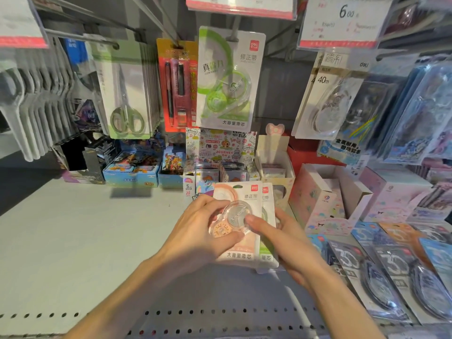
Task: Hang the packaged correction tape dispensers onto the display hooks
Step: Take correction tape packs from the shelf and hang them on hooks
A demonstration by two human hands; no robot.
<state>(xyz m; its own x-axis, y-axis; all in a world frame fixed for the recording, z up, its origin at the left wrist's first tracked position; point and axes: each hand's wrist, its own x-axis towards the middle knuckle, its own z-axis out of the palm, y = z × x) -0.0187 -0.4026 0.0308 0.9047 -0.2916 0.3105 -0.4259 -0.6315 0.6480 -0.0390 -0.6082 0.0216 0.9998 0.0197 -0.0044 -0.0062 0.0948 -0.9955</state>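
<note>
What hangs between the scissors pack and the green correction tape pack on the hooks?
In the head view, a red and yellow pen set pack hangs between the scissors pack and the green correction tape pack.

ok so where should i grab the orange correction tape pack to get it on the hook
Pinch the orange pack by its flat card edges just below the top, from the sides. The bulging blister in the middle gives poor purchase, and fingers there or on top would block the hang hole. The green pack already hangs that way.
</note>
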